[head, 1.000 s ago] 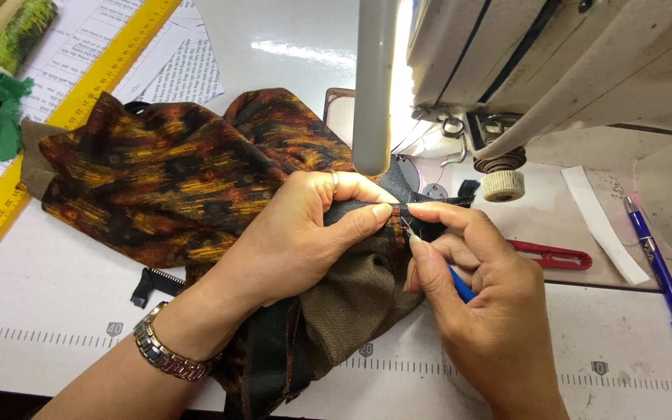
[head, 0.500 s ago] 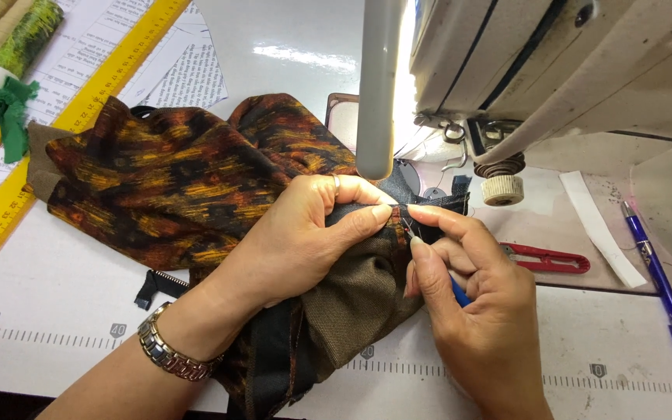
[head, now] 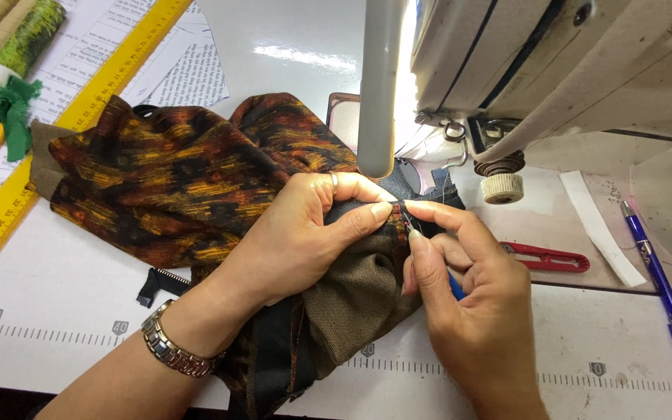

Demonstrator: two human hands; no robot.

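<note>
A: What is held by the left hand?

B: A bunched fold of patterned fabric, orange and black on one face and lined in brown cloth, is pinched shut between thumb and curled fingers. The fabric is spread on the white table, just in front of the sewing machine.

A: And the right hand?

B: Its thumb and forefinger are closed tight on something very small at the fabric edge, right beside the left thumb tip; what it is cannot be told. A blue tool is tucked under the palm, mostly hidden.

A: What else is seen nearby?

B: Red thread snips are laid just right of the hands, a blue pen farther right, and a yellow ruler along the left. A metal wristwatch is worn on the left wrist.
</note>
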